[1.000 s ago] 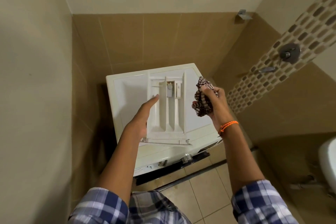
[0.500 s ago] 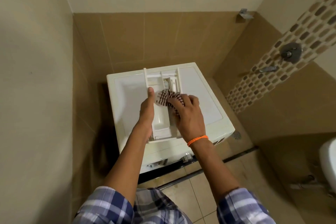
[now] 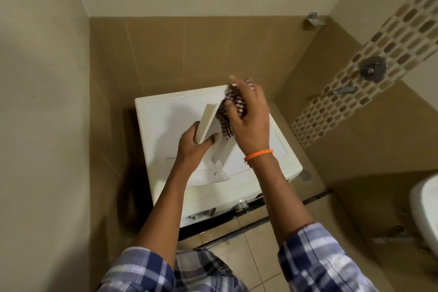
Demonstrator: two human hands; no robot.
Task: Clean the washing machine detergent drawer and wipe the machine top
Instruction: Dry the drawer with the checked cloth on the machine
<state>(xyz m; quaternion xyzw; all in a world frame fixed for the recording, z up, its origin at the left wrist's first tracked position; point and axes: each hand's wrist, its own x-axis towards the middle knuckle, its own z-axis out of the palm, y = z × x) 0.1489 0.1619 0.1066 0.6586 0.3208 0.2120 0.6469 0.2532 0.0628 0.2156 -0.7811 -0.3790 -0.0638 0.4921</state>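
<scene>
1. Room: tiled bathroom corner. The lower walls carry brown tiles (image 3: 166, 50); the upper walls are pale. A mosaic strip (image 3: 369, 64) runs diagonally across the right-hand wall, with a round metal valve (image 3: 372, 68) mounted on it. The edge of a white basin (image 3: 424, 211) shows at the right border. The floor (image 3: 256, 261) is laid with beige tiles.
2. Washing machine (image 3: 267, 173): white, standing in the corner against the back wall. Its flat top serves as the surface under both hands.
3. Detergent drawer (image 3: 208, 123): removed from the machine, tilted up on its side over the machine top, near its centre. The lower end appears to be at or close to the surface; contact cannot be confirmed.
4. Left hand (image 3: 194, 144): fingers and thumb curled round the near side wall of the drawer, gripping it and keeping it tilted.
5. Right hand (image 3: 248, 118): fingers bent round a bunched checked cloth (image 3: 231, 106), holding it against the inner side of the drawer. The hand is motion-blurred. An orange braided band (image 3: 258, 154) sits on the right wrist.
6. Both plaid sleeves (image 3: 320, 258) are rolled back to about the elbow.
</scene>
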